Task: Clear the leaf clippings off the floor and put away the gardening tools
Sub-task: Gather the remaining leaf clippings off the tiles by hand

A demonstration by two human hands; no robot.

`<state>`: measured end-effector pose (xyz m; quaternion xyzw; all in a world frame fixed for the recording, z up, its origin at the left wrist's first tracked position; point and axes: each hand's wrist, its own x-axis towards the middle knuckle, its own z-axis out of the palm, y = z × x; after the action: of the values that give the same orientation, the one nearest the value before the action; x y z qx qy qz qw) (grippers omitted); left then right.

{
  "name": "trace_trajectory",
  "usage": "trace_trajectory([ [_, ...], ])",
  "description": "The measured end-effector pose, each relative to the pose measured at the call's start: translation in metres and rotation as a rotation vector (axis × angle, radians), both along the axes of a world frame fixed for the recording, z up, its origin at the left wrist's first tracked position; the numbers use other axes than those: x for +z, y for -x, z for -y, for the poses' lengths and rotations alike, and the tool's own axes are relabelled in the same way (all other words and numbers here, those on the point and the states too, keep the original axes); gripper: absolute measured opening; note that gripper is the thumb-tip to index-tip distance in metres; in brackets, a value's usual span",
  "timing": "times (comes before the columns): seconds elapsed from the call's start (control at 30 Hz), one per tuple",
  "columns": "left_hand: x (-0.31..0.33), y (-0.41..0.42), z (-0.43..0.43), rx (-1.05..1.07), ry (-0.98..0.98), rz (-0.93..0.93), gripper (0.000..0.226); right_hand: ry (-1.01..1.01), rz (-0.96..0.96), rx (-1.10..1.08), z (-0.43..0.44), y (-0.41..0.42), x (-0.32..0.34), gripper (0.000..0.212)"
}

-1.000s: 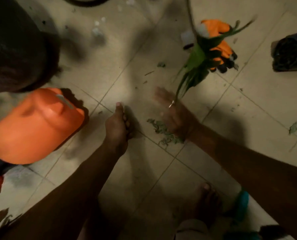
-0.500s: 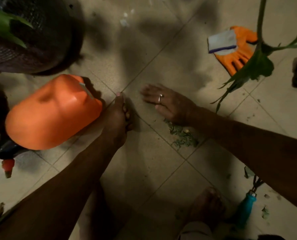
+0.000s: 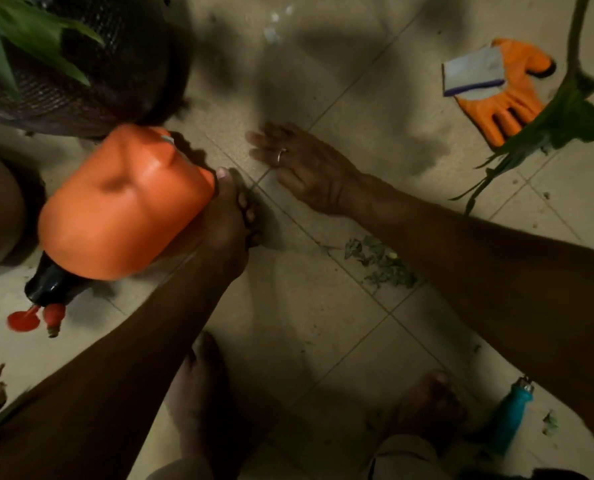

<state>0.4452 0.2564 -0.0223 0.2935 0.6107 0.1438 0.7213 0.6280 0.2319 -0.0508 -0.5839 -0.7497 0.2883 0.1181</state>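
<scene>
Quick pass from my remote seat. The right hand lies flat on the beige tiled floor, palm down, fingers straight and a little spread, gripping nothing, with a ring on one finger. The left hand is curled into a fist with the thumb on top, resting on the floor and touching the base of the orange plastic spray bottle; I cannot tell whether anything is inside the fist. That bottle lies on its side, its black collar and red trigger nozzle toward the lower left. The small pile of green leaf clippings sits on the floor just beside the right forearm, on the wrist side and apart from the palm. A few loose bits lie at the lower right, near the teal-handled garden tool, which lies by the right foot; its blade end is hidden. The orange work glove with a pale cuff lies at the upper right, well apart from both hands, partly behind a blurred green leafy stem. A dark mesh pot holding long green leaves stands at the upper left, just beyond the bottle. The left foot is planted under the left forearm.
</scene>
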Motion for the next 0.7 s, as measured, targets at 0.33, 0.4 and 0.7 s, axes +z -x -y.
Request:
trace_trajectory([
  [0.33,0.018,0.009,0.017,-0.081,0.017,-0.078,0.057,0.097,-0.14,0.541,0.131,0.003,0.0,0.046],
  [0.4,0.021,0.005,0.031,-0.125,0.026,-0.088,0.057,0.08,-0.129,0.474,0.152,-0.003,0.008,0.043],
  [0.7,0.025,-0.016,0.097,-0.325,0.06,-0.181,0.058,-0.051,-0.146,-1.054,0.244,-0.011,0.025,0.054],
])
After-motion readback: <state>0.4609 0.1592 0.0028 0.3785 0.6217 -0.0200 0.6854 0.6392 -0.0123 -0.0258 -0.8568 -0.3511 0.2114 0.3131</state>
